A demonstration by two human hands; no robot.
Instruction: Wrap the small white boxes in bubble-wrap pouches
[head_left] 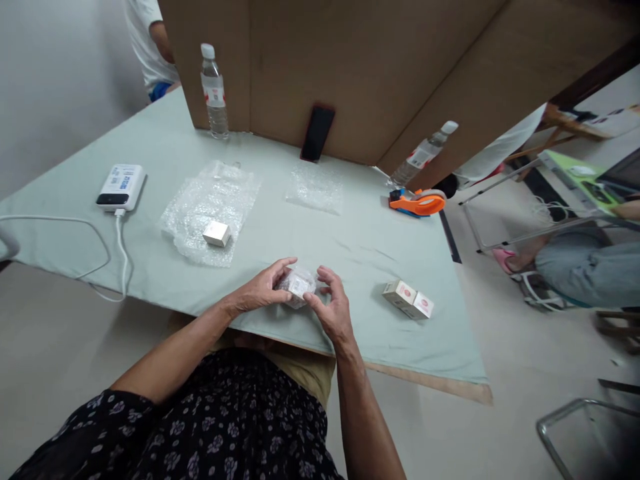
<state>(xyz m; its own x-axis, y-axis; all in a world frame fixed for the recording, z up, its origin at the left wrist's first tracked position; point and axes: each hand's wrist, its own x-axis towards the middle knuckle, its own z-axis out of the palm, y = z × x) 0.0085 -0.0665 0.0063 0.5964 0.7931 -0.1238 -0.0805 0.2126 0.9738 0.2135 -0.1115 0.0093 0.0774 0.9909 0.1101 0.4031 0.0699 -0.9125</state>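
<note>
A small box in bubble wrap (299,287) sits between my hands near the table's front edge. My left hand (267,287) grips its left side, thumb along the front and fingers at the back. My right hand (333,308) holds the right side, with the thumb on the near corner and the fingers curved behind. To the left, a small white box (217,233) lies on sheets of bubble wrap (205,200). Two small boxes (407,299) stand side by side to the right of my right hand. Another piece of bubble wrap (314,190) lies farther back.
An orange tape dispenser (420,202) is at the right. Water bottles (215,100) stand at the back on both sides, and a phone (318,133) leans on the cardboard panel (310,67). A white power bank (121,187) with a cable lies left. Other people are partly visible beyond the table.
</note>
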